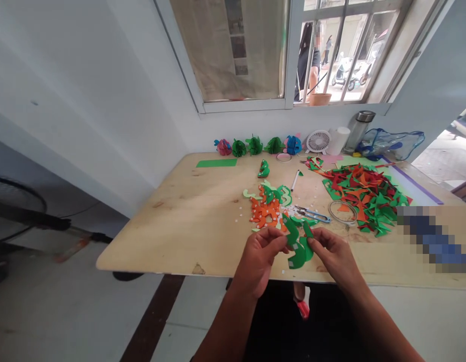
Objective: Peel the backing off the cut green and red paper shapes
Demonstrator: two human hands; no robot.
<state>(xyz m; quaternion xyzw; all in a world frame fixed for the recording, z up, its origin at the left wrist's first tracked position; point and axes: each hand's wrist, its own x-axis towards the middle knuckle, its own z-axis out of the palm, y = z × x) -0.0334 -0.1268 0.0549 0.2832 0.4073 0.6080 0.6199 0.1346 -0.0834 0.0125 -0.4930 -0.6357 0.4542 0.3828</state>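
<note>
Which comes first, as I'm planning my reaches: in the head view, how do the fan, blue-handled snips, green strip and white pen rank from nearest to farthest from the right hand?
From the right hand:
1. Blue-handled snips: just ahead
2. White pen: ahead, leftward
3. Fan: by the wall
4. Green strip: far left

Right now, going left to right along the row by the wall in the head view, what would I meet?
Pink-and-blue paper ornament, three green paper ornaments, blue-and-pink paper ornament, white fan, white cylinder, glass bottle, clear blue-edged bag.
</note>
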